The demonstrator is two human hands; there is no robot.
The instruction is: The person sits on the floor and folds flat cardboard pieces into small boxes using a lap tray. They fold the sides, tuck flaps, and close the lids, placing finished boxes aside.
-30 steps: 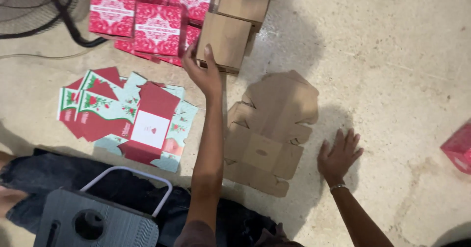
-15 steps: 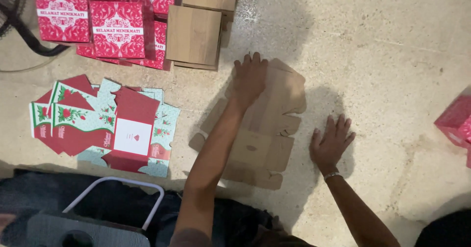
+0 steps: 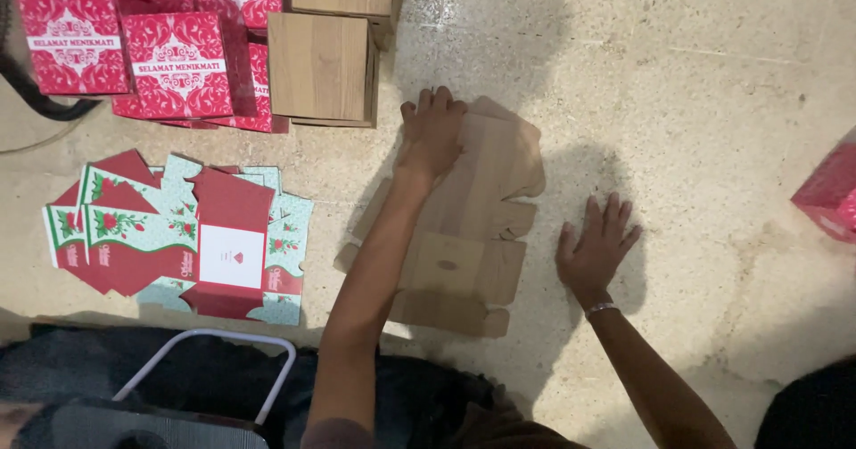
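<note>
On the speckled stone floor [image 3: 695, 83] lies a flat, unfolded brown cardboard box blank [image 3: 473, 235]. Left hand [image 3: 432, 133] presses its far end, fingers curled over the edge (gripping nothing else). Right hand [image 3: 596, 251] rests spread flat on the floor just beside it.

We see a pale speckled stone floor [image 3: 713, 101] under soft light, our shadows darkening it past the fingers; a black cable [image 3: 40, 101] curves across it, far left of them.
</note>
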